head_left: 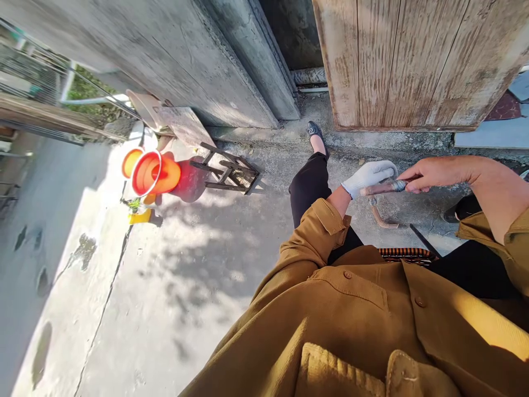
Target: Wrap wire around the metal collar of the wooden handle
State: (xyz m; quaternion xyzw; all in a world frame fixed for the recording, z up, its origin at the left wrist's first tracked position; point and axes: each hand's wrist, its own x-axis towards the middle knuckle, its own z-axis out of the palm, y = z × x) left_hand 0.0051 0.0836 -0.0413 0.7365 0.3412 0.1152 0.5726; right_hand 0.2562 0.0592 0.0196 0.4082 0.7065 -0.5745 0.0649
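1. The person wears a yellow-brown jacket point(281, 331) with round brown buttons point(347, 274) and a stitched pocket flap point(345, 372).
2. The left sleeve point(303, 240) has a loose cuff point(332, 217).
3. The left hand point(369, 175) wears a white glove point(360, 180) with a dark edge; the right hand point(427, 172) is bare.
4. The pants point(309, 184) are black.
5. The far shoe point(314, 130) is dark and low.

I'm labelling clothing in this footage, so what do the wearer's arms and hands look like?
The left hand wears a white glove with a thin dark edge at the wrist. The right hand is bare, with no glove. Both the left sleeve and right sleeve are mustard-brown and leave the wrists uncovered.
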